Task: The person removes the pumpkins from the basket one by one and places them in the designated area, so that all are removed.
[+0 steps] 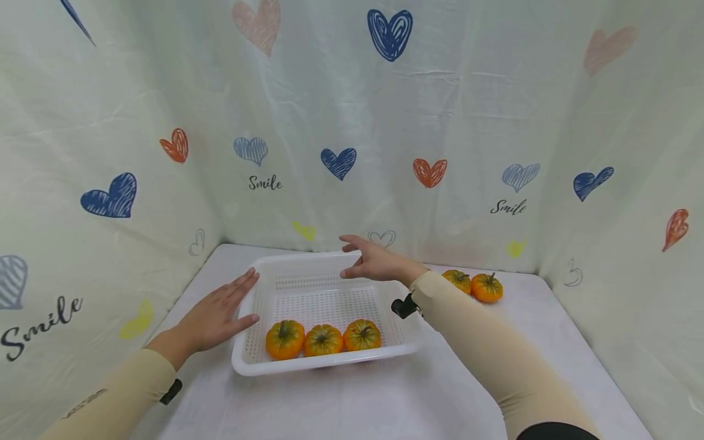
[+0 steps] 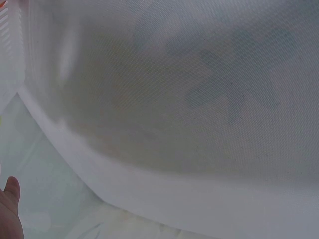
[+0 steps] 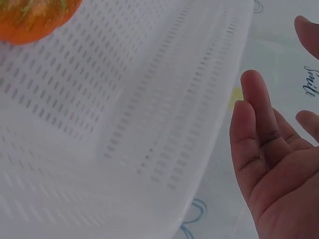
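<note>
Three small orange-and-green pumpkins (image 1: 323,341) sit in a row along the near side of a white perforated plastic basket (image 1: 330,363). At the basket's left rim lies my left hand (image 1: 220,311), fingers extended and touching the edge; only a little of that hand (image 2: 10,214) shows in the left wrist view. My right hand (image 1: 379,260) hovers over the far right part of the basket, holding nothing, its fingers loosely spread. In the right wrist view the hand (image 3: 279,164) is apart from the basket wall (image 3: 164,124), and part of one pumpkin (image 3: 37,20) shows.
Two more pumpkins (image 1: 486,288) stand at the back right of the white table (image 1: 456,391), one partly hidden by the right sleeve (image 1: 467,330). A white curtain (image 1: 352,110) printed with hearts encloses the table behind and on both sides.
</note>
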Tool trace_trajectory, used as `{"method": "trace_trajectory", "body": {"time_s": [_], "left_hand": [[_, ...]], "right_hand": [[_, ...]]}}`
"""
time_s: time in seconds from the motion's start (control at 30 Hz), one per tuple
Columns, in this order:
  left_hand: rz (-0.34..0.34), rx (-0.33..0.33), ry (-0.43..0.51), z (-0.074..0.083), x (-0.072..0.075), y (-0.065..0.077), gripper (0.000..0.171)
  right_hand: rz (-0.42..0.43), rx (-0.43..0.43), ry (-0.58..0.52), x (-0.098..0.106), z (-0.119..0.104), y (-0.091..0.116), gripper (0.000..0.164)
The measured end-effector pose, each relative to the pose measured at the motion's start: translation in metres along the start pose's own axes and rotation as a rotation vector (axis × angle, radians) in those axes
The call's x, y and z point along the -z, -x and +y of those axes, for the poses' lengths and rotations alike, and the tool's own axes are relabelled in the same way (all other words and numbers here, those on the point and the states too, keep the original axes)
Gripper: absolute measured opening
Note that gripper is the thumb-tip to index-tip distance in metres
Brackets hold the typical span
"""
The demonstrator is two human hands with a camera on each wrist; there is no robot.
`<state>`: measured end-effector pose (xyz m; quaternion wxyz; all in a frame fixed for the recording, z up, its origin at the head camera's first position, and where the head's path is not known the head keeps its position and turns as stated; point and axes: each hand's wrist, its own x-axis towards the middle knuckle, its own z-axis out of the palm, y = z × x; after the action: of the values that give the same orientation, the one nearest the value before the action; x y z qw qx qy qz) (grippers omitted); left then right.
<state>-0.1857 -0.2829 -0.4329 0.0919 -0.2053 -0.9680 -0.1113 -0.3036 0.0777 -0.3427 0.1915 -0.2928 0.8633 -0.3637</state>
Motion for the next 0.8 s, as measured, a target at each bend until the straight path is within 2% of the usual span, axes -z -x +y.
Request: {"method": "trace_trajectory", "body": {"time_s": [0.23,0.47,0.8], "left_hand": [[-0.038,0.018,-0.001,0.0,0.002,0.0,0.085],[-0.049,0.025,0.003,0.0,0.002,0.0,0.085],[-0.048,0.028,-0.01,-0.001,0.002,0.0,0.086]], "right_hand": [[-0.084,0.018,0.026,-0.023,0.005,-0.013,0.086],[-0.214,0.02,0.043,-0.041,0.004,-0.015,0.087],[-0.246,-0.008,0.071,-0.054,0.015,-0.015,0.085]]}}
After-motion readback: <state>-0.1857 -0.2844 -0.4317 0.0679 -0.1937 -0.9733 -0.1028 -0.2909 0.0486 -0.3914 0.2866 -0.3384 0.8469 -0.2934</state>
